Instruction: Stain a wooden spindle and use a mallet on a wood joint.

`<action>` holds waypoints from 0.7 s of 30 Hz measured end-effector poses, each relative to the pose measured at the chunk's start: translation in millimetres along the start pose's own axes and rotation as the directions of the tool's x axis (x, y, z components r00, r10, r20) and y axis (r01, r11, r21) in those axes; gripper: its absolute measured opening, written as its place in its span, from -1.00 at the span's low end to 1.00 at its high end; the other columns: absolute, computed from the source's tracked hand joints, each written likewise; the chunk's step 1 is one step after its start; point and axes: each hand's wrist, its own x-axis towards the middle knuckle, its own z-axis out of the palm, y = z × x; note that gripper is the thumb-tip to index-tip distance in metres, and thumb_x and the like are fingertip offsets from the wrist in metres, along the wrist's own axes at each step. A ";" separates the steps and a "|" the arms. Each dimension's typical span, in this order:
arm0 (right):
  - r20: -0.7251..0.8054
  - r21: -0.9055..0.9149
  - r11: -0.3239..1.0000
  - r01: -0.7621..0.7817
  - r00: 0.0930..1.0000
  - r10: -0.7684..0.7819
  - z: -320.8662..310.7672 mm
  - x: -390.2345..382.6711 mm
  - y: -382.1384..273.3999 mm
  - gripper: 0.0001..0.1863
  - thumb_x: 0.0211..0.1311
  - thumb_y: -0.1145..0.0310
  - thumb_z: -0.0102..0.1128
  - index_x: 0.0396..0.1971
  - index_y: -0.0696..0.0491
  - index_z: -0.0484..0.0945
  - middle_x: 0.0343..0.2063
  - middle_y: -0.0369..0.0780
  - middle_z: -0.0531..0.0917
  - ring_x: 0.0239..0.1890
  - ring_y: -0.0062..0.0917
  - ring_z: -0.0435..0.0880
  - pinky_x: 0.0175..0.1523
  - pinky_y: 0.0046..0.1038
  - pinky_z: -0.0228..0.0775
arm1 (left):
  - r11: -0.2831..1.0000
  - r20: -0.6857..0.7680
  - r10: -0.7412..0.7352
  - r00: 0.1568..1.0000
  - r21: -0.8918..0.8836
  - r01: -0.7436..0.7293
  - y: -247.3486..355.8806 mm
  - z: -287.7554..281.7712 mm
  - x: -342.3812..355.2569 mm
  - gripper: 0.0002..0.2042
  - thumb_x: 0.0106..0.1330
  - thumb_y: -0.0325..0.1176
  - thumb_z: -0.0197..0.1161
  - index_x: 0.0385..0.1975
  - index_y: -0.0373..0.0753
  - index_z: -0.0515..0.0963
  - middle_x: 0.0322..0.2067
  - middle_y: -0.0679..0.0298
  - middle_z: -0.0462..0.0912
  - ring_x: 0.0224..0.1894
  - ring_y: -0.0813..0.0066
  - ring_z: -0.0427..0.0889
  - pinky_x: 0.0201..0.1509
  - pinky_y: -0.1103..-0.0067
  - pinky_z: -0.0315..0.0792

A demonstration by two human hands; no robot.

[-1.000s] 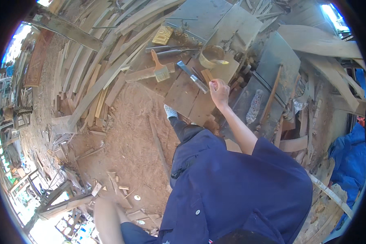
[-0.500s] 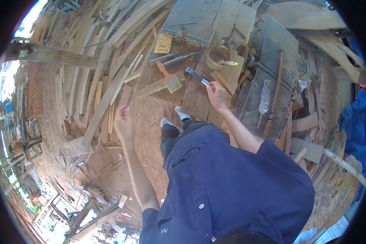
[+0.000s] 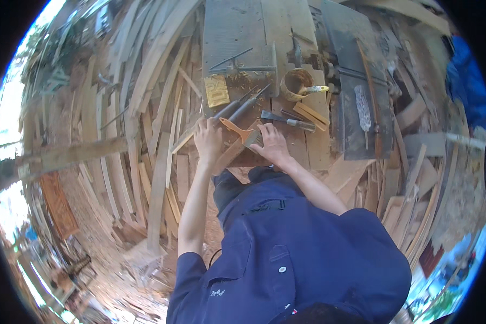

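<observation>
My left hand (image 3: 208, 139) has its fingers bent at the bench edge beside two dark-handled tools (image 3: 236, 112); what lies under them is unclear. My right hand (image 3: 271, 142) is closed around the head of a wooden-handled paintbrush (image 3: 230, 125), which rests over a short board (image 3: 227, 156). Above that hand lie a flat-bladed tool (image 3: 299, 123) and wooden strips (image 3: 311, 114). A tin with a brush handle across it (image 3: 292, 82) stands behind them on the worn wooden bench (image 3: 318, 151). A yellow carved block (image 3: 216, 89) sits at the left.
A grey side board (image 3: 348, 146) carries a long wooden rod (image 3: 370, 86) and a mottled white roller-like item (image 3: 362, 108). Timber planks (image 3: 162, 81) lean and lie at both sides. A carved panel (image 3: 59, 208) is at the left, blue tarpaulin (image 3: 467, 81) at the upper right.
I have turned toward the bench. My left hand has moved from the side to the bench edge. My right hand has shifted from the flat-bladed tool onto the paintbrush.
</observation>
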 end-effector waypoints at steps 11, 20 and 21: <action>-0.049 0.252 0.837 -0.485 0.858 0.512 53.7 -5.1 -28.7 -0.49 0.15 0.40 0.34 0.13 0.03 0.44 -0.04 -0.01 0.69 0.02 -0.02 0.69 0.12 -0.08 0.55 | 0.950 0.284 0.278 0.918 -0.220 -0.219 -54.1 32.3 36.3 -0.57 0.21 -0.18 0.43 0.01 -0.26 0.54 -0.12 0.09 0.64 0.04 0.09 0.61 0.07 0.22 0.48; -0.333 0.283 0.832 -0.477 0.765 0.551 90.6 -12.2 -73.4 -0.21 0.15 0.18 0.39 0.37 0.10 0.31 0.17 0.05 0.56 0.28 -0.05 0.51 0.38 -0.12 0.35 | 0.963 0.566 0.232 0.791 -0.246 -0.107 -52.7 0.0 30.9 -0.52 0.29 -0.07 0.28 0.07 -0.29 0.46 -0.36 -0.10 0.72 -0.24 -0.08 0.75 -0.12 0.13 0.58; -0.339 0.302 0.822 -0.483 0.751 0.566 89.3 -10.9 -78.4 -0.21 0.15 0.18 0.39 0.37 0.10 0.31 0.17 0.05 0.56 0.28 -0.05 0.51 0.38 -0.12 0.35 | 0.942 0.505 0.248 0.827 -0.326 -0.083 -49.0 -12.8 30.2 -0.52 0.31 -0.10 0.27 0.14 -0.21 0.45 -0.35 -0.08 0.72 -0.24 -0.07 0.75 -0.13 0.13 0.58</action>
